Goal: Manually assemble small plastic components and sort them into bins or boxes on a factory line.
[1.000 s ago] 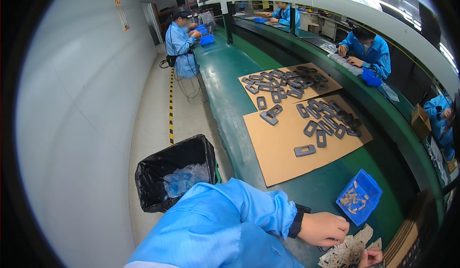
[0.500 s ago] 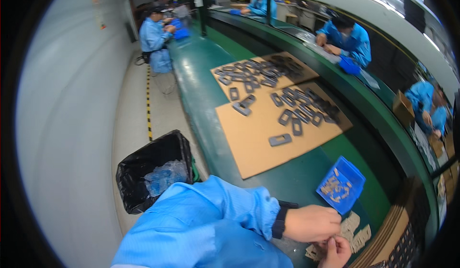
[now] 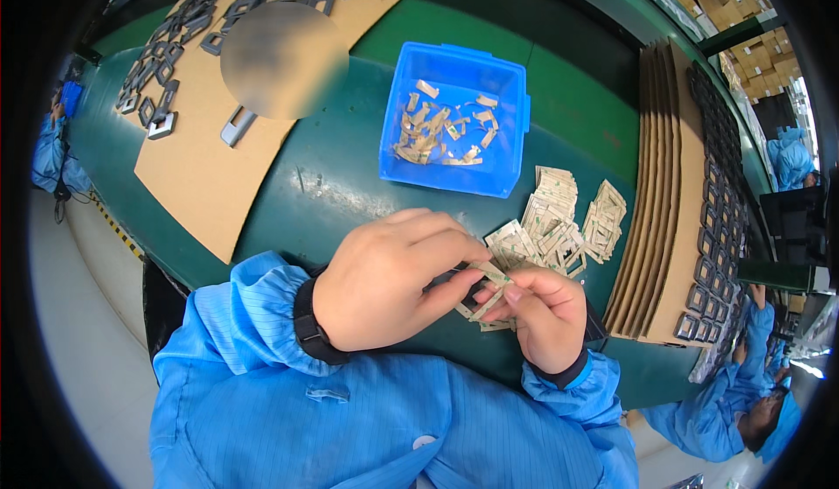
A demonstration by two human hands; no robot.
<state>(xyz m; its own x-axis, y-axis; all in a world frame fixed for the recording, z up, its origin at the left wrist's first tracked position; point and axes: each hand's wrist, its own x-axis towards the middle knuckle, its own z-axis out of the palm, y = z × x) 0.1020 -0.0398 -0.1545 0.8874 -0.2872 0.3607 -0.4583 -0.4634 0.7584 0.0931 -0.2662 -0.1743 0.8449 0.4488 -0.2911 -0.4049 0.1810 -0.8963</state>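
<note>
Pale adhesive strip [image 3: 486, 290] just below the blue bin [image 3: 454, 122], pinched by left hand [image 3: 389, 279] and right hand [image 3: 544, 314] fingers, could tear or fold onto itself if pulled unevenly.

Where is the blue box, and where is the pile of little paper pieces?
blue box [image 3: 516, 109], head view, on its right wall.
pile of little paper pieces [image 3: 559, 218], head view, on the middle of the pile.
</note>
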